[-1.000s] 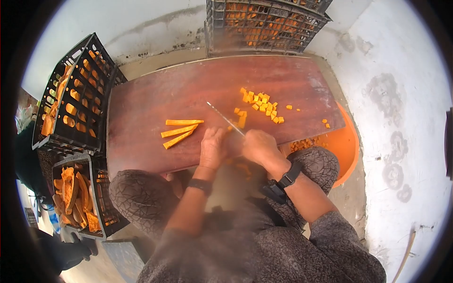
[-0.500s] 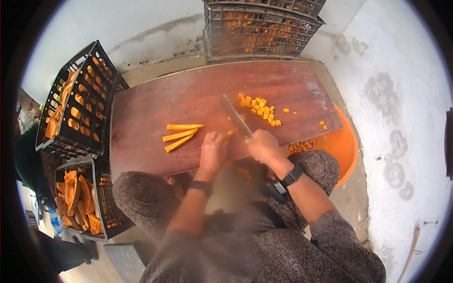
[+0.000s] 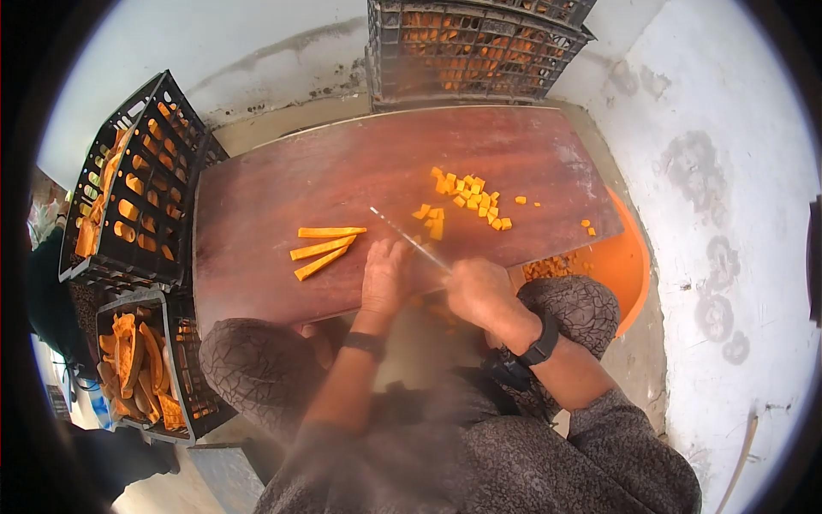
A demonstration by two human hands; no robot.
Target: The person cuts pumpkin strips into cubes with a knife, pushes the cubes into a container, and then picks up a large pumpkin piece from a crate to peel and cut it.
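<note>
My right hand [image 3: 484, 295] grips a knife [image 3: 409, 234], whose thin blade points up and left across the near part of the red-brown board [image 3: 282, 184]. Close to the blade's left side, my left hand [image 3: 385, 276] rests at the board's near edge with fingers curled; whatever lies under them is hidden. Three orange strips [image 3: 321, 248], which look like pumpkin, fan out just left of that hand. Beyond the blade are a few freshly cut orange pieces [image 3: 435, 224], and a loose group of orange cubes [image 3: 476, 199] lies farther back to the right.
Black crates [image 3: 158, 184] of orange pieces are stacked at the left, with a lower crate [image 3: 175, 368] beside my knee. More crates [image 3: 475, 56] stand behind the board. An orange tub [image 3: 629, 274] holding small cubes sits under its right edge. White walls close in the right side.
The knife blade has swung left towards my left hand and turned edge-on. More cut pieces show beyond it. An orange end that stuck out beside my left fingertips is now out of sight.
</note>
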